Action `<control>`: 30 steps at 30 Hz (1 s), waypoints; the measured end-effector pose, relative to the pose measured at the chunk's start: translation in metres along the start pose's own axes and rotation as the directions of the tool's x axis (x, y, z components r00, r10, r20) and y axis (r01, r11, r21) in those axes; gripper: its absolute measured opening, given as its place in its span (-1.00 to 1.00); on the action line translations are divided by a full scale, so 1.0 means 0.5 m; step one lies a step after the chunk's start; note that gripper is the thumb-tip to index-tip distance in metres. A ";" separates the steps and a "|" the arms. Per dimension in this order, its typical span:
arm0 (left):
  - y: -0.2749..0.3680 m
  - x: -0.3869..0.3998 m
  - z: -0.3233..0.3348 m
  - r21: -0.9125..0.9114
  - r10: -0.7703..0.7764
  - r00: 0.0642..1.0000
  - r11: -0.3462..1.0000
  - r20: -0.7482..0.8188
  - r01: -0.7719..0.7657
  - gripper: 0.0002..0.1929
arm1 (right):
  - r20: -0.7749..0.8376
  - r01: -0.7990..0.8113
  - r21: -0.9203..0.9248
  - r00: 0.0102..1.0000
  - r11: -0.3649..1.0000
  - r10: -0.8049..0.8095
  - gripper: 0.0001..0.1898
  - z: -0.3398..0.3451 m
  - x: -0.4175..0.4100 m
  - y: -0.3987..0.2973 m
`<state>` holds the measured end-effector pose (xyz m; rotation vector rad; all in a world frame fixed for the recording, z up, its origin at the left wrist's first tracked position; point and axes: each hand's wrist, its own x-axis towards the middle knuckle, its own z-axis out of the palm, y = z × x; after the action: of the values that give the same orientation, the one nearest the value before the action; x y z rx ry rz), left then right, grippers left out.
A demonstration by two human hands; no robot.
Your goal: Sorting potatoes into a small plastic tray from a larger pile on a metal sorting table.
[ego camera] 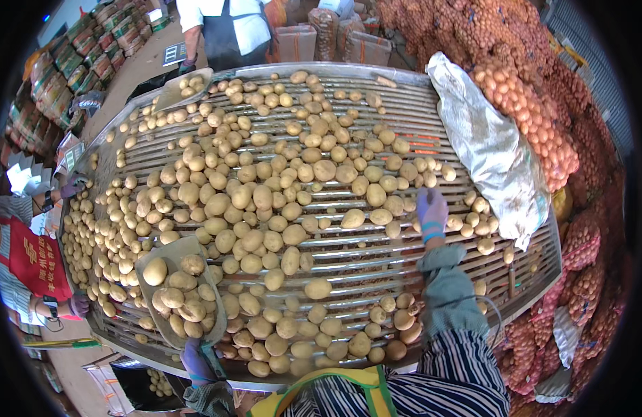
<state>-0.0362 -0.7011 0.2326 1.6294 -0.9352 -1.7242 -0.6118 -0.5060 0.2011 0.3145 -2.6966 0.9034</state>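
My left hand (197,361), in a purple glove, is closed at the handle end of a metal scoop (217,292) at the lower left. Several potatoes (181,281) lie in the scoop, which rests over the slatted metal sorting table. My right hand (431,207), gloved in purple, reaches over the slats at the right, beside potatoes; its fingers point away from me and their undersides are hidden, so whether it grips one cannot be told. Many loose potatoes (262,197) cover the middle and left of the sorting table (553,245).
A crumpled white woven sack (488,140) lies over the table's right edge, beside piled net bags of potatoes (529,120). One co-worker stands at the far side near another scoop (167,96). A second co-worker in a red apron (37,255) stands at the left end.
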 end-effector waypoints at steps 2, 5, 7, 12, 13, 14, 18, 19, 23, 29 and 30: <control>-0.006 -0.014 -0.005 -0.010 0.031 0.997 0.999 -0.064 -0.032 -0.63 | 0.058 0.031 -0.166 0.998 0.986 -0.022 -0.51 -0.019 0.019 -0.022; -0.006 -0.021 0.012 -0.042 0.070 0.985 0.996 -0.161 -0.077 -0.63 | 0.173 0.030 -0.458 0.983 0.888 0.056 -0.38 -0.016 0.023 -0.090; -0.013 -0.019 0.013 -0.036 0.077 0.986 0.996 -0.150 -0.083 -0.64 | 0.259 0.075 -0.646 0.958 0.760 0.125 -0.32 -0.006 0.026 -0.101; -0.004 -0.019 0.017 -0.018 0.042 0.997 0.999 -0.072 -0.043 -0.63 | 0.345 -0.048 -0.594 0.887 0.803 0.308 -0.20 -0.018 0.063 -0.092; -0.006 -0.023 0.010 -0.013 0.068 0.997 0.998 -0.047 -0.069 -0.64 | 0.388 -0.103 -0.524 0.854 0.846 0.345 -0.20 0.002 0.055 -0.098; -0.010 -0.027 0.007 -0.070 0.069 0.991 0.995 -0.114 -0.077 -0.63 | 0.447 -0.053 -0.486 0.842 0.873 0.301 -0.18 0.026 0.041 -0.106; -0.027 -0.002 -0.002 -0.060 0.089 0.991 0.994 -0.097 -0.095 -0.64 | 0.565 0.062 -0.152 0.824 0.986 0.035 -0.19 0.068 -0.038 -0.149; -0.033 0.004 -0.005 -0.048 0.091 0.991 0.994 -0.098 -0.096 -0.64 | 0.619 0.094 -0.099 0.785 0.991 -0.013 -0.20 0.043 -0.066 -0.199; -0.046 0.022 -0.029 -0.074 0.069 0.996 0.995 -0.064 -0.073 -0.65 | 0.607 0.190 -0.053 0.785 0.980 -0.120 -0.24 0.110 -0.165 -0.283; -0.042 0.019 -0.030 -0.046 0.075 0.995 0.996 -0.066 -0.078 -0.65 | 0.754 0.279 0.216 0.561 0.936 -0.341 -0.34 0.077 -0.189 -0.348; -0.046 0.020 -0.031 -0.060 0.082 0.995 0.995 -0.053 -0.085 -0.65 | 0.690 0.309 0.218 0.622 0.926 -0.370 -0.36 0.078 -0.154 -0.338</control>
<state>-0.0206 -0.6971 0.2081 1.5643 -0.9042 -1.6324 -0.4979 -0.6531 0.2396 1.4377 -3.0803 0.8889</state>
